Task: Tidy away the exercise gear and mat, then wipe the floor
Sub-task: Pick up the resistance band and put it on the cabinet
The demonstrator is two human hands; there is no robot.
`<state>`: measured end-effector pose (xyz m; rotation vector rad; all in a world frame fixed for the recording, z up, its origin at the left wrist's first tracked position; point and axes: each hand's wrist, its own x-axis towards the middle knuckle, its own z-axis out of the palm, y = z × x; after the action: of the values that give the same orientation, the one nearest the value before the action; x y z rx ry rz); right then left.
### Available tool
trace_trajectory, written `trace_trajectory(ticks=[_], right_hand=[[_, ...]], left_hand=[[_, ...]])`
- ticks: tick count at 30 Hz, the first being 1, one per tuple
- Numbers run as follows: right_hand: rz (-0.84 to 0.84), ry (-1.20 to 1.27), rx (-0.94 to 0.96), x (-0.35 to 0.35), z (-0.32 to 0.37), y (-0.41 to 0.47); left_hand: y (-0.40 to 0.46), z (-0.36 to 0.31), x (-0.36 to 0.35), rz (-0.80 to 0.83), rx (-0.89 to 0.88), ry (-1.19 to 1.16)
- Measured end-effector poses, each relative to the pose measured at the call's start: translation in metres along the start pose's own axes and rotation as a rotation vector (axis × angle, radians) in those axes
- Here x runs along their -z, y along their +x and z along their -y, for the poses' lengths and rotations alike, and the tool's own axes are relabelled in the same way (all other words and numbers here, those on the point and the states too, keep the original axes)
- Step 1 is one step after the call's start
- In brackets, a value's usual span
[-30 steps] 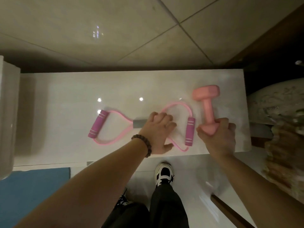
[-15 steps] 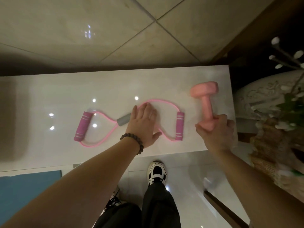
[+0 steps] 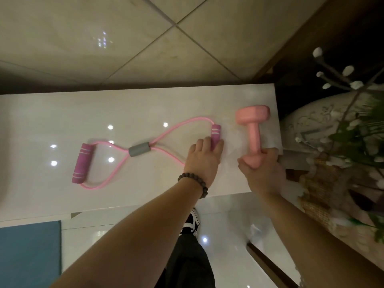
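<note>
A pink figure-eight resistance band [image 3: 166, 134] with two purple foam handles and a grey middle sleeve lies flat on a glossy white table [image 3: 62, 113]. My left hand [image 3: 202, 161], with a bead bracelet at the wrist, grips the band's right purple handle [image 3: 216, 132]. A pink dumbbell [image 3: 254, 132] lies near the table's right edge. My right hand [image 3: 264, 171] grips its near head. A blue mat [image 3: 29, 252] shows on the floor at the lower left.
A vase with white flowers and green leaves [image 3: 353, 129] stands just right of the table, above a woven basket [image 3: 320, 194]. Tiled wall rises behind the table. My shoe [image 3: 192, 223] and dark trouser leg are below the table's front edge.
My left hand has slid right from the band's right loop onto its right purple handle. The right hand keeps hold of the dumbbell's near head. The camera has moved closer and a little left.
</note>
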<state>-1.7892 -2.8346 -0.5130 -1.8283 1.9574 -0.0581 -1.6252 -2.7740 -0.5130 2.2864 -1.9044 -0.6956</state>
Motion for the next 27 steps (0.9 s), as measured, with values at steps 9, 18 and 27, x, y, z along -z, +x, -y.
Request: trace_trajectory(ticks=[9,18,27], right_hand=[[-0.013,-0.069,-0.004,0.002,0.004,-0.002],[-0.026,-0.082,-0.063,-0.002,0.010,-0.005],[-0.035,-0.107,-0.076,-0.001,0.016,-0.009]], left_hand=[[-0.062,0.076,0.033,-0.289,0.210,-0.034],[-0.127,0.212,0.060,-0.152,0.935,-0.110],[-0.092,0.230,0.076,-0.204,0.867,-0.127]])
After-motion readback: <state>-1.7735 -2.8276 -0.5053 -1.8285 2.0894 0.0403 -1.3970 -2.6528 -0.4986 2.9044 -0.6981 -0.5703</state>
